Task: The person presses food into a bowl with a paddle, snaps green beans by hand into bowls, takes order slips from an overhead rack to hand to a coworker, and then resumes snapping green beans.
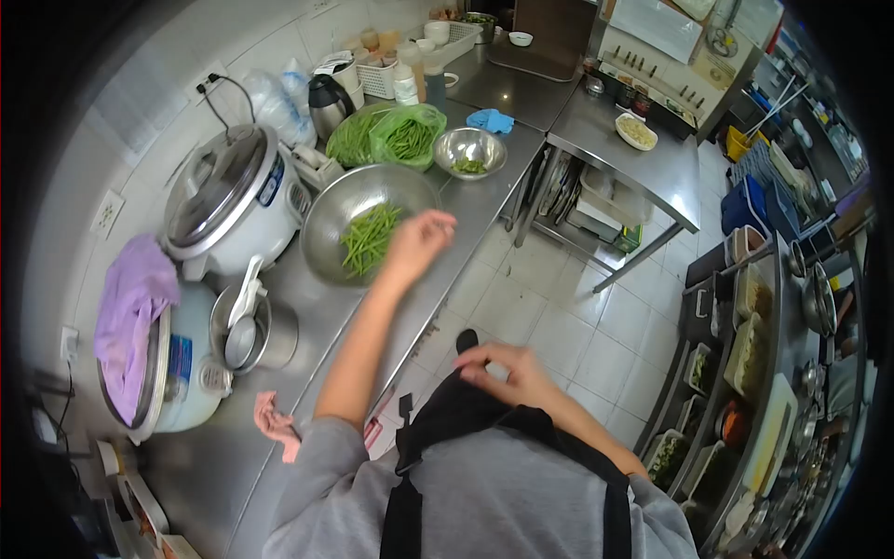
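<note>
A: Closest in, the right hand [498, 371] is up in front of the black apron, fingers loosely curled. Pinching anything?

B: Can't tell from here! Further out, the left hand [421, 246] is over the near right side of the large steel bowl [321, 224], fingers bunched and blurred. Can't tell what's in its grip either.

A: And there are the green beans [370, 239], heaped inside that bowl: slim, long, bright green, lying every which way.

B: All on a shiny steel table [312, 384] along a white-tiled wall, with pale floor tiles [521, 289] beside it.

A: Near end of the table, a pink cloth [276, 427], then a metal pot [279, 337] with a white-handled tool in it.

B: The big white cooker [242, 219] crowds the bowl's left, and the left hand hides some of its rim!

A: Beyond, a small steel bowl [470, 149] carrying green pieces, a green bag [410, 135] full of beans, and a blue cloth [491, 121].

B: Farther still, a white dish [636, 132] on a second steel table [605, 154].
</note>
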Motion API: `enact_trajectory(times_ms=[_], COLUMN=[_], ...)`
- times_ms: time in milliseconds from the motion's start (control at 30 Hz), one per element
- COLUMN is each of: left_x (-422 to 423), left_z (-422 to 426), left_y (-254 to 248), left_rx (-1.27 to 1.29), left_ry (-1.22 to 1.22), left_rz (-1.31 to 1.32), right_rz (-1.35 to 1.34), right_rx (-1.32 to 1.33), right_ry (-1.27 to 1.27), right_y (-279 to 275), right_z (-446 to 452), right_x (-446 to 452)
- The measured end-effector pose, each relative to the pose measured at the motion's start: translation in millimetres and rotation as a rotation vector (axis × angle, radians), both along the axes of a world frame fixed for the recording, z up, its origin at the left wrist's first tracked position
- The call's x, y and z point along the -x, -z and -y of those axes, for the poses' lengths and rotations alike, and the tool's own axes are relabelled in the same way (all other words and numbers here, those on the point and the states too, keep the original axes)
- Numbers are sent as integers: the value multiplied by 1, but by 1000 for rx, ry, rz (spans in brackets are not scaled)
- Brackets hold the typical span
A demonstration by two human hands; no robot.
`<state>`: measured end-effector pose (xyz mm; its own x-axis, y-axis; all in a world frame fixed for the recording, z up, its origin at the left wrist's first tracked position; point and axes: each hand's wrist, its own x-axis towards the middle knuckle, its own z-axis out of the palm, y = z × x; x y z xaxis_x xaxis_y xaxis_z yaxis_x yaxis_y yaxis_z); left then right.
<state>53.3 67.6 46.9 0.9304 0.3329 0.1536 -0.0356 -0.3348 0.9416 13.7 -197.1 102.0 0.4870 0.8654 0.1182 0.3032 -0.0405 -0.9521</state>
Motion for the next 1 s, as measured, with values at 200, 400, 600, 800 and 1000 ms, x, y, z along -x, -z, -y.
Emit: enact_trajectory(times_ms=[200,400,600,800,1000], left_x=[-157,-222,-219,-237,-230], left_z=[-110,-134,-104,-103,-91], left_y=[13,23,4,43,-23], left_rx=[-659,-844,-697,-261,132], left_ry=[-297,-294,-318,-431,-816], left_rz=[-24,-232,-484,-623,-310], right_rz=[559,939,704,809,872], right_rx=[257,281,339,28,130], right_ry=[309,210,158,73,-22], right_y=[126,158,125,151,188], right_z=[-55,-110,-144,-240,-264], right_x=[-225,-349,-458,-565,-548])
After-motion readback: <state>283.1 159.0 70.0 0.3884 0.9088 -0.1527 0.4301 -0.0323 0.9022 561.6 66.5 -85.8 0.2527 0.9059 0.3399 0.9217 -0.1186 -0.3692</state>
